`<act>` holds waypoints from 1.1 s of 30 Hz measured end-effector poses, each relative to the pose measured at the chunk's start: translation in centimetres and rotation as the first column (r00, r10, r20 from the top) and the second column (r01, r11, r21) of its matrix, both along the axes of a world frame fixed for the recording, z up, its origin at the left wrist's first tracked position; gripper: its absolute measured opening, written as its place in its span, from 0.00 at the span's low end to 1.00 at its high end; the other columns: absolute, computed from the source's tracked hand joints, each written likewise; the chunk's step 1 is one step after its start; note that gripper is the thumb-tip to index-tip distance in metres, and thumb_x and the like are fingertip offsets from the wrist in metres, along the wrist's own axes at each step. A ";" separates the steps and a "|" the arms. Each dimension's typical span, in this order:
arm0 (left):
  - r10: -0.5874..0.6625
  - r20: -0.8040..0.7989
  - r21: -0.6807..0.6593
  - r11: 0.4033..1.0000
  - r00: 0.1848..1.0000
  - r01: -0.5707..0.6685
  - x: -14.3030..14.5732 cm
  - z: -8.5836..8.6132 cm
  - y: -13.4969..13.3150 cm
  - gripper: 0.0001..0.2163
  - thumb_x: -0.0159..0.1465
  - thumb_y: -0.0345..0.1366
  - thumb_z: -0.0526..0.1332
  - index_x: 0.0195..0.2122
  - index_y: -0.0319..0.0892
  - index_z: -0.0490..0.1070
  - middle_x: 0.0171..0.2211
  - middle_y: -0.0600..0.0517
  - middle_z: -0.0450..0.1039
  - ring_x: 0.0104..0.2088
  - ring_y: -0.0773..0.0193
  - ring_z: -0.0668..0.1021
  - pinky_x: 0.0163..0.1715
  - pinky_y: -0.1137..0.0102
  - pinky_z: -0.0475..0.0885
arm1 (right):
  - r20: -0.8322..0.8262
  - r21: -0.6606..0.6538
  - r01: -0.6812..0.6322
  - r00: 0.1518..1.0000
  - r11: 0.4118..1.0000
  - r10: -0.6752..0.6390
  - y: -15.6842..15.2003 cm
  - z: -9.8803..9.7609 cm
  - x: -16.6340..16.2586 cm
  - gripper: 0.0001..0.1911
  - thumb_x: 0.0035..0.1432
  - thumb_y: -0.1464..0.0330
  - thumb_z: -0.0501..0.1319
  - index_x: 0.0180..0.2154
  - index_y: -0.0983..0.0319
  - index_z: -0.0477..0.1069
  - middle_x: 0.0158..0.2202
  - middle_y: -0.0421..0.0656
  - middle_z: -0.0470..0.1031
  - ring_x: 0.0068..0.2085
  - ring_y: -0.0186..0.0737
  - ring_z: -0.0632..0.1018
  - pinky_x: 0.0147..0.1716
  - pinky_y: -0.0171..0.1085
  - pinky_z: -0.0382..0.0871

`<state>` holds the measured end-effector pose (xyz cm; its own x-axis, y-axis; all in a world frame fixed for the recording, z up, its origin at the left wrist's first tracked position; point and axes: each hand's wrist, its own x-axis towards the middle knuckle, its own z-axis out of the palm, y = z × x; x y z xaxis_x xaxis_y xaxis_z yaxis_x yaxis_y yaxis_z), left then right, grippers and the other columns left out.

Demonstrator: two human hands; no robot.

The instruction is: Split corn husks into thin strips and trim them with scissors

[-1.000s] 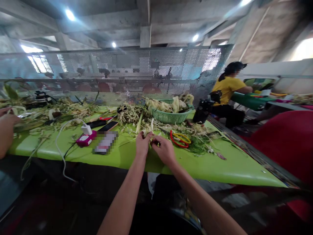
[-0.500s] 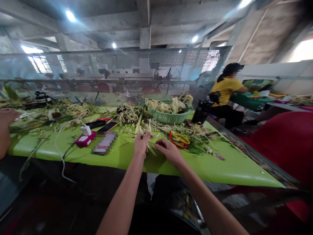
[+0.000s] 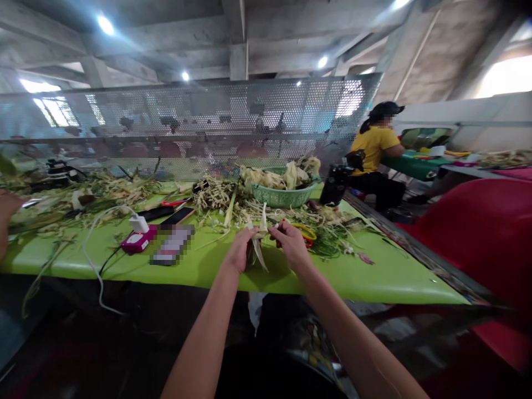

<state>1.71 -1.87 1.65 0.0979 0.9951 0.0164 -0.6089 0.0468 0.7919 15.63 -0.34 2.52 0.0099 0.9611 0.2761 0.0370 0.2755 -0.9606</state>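
Observation:
My left hand (image 3: pixel 238 250) is closed round a small pale husked stalk (image 3: pixel 258 244) whose leaves stick up and hang down between my hands. My right hand (image 3: pixel 291 244) pinches the top of the same stalk from the right. Both hands hover just above the near part of the green table (image 3: pixel 374 277). Behind them lies a heap of pale husks and green trimmings (image 3: pixel 233 202). A green basket (image 3: pixel 285 195) full of husks stands further back. Red and yellow rings (image 3: pixel 306 233) lie just right of my right hand.
A pink device with a white charger and cable (image 3: pixel 135 238), two phones (image 3: pixel 177 217) and a blurred flat item (image 3: pixel 171 250) lie at the left. Another person's hand (image 3: pixel 6 208) reaches in at far left. A person in yellow (image 3: pixel 374 149) sits back right. A perforated metal screen (image 3: pixel 187 119) backs the table.
Both hands have lifted and drawn closer over the stalk. The right hand has moved up to the stalk's top, and the leaves now splay out more between the hands.

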 end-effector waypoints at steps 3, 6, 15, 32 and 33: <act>0.008 -0.076 -0.020 1.000 0.997 -0.010 -0.1 -0.2 -0.1 0.14 0.48 0.40 0.69 0.32 0.39 0.73 0.22 0.57 0.69 0.20 0.74 0.68 0.23 0.76 0.63 | -0.001 0.007 0.016 1.000 1.000 -0.016 0.3 -0.2 0.1 0.21 0.45 0.51 0.66 0.24 0.60 0.64 0.19 0.36 0.66 0.20 0.31 0.63 0.20 0.33 0.56; 0.022 -0.117 -0.058 0.998 0.993 -0.029 -0.2 -0.4 0.1 0.14 0.49 0.43 0.69 0.30 0.39 0.71 0.18 0.58 0.65 0.18 0.74 0.66 0.20 0.76 0.61 | -0.013 0.008 0.044 0.999 0.999 -0.044 0.5 -0.5 0.3 0.20 0.45 0.53 0.66 0.23 0.60 0.62 0.18 0.36 0.65 0.20 0.31 0.63 0.20 0.33 0.55; 0.121 -0.250 0.100 0.990 0.961 -0.099 -0.1 -0.5 0.3 0.16 0.49 0.46 0.69 0.29 0.39 0.72 0.19 0.57 0.64 0.20 0.73 0.64 0.23 0.75 0.60 | 0.175 0.209 0.086 0.977 0.974 -0.124 1.1 -0.3 1.3 0.13 0.50 0.58 0.64 0.34 0.61 0.73 0.33 0.42 0.72 0.34 0.38 0.70 0.35 0.37 0.64; -0.058 -0.373 0.063 0.994 0.926 0.088 0.1 -0.4 -0.3 0.12 0.48 0.41 0.70 0.30 0.41 0.75 0.24 0.51 0.73 0.28 0.60 0.74 0.32 0.68 0.67 | -0.120 0.066 -0.003 0.993 0.998 0.011 2.4 0.3 0.1 0.15 0.42 0.60 0.68 0.30 0.61 0.72 0.28 0.39 0.72 0.30 0.36 0.70 0.33 0.36 0.63; -0.058 -0.383 0.076 0.993 0.922 0.093 0.1 -0.4 -0.3 0.11 0.49 0.41 0.70 0.30 0.40 0.75 0.25 0.51 0.74 0.29 0.60 0.74 0.32 0.68 0.67 | -0.096 0.065 -0.020 0.995 0.998 0.026 2.4 0.5 0.3 0.17 0.41 0.60 0.69 0.33 0.61 0.72 0.31 0.39 0.73 0.32 0.36 0.71 0.33 0.35 0.63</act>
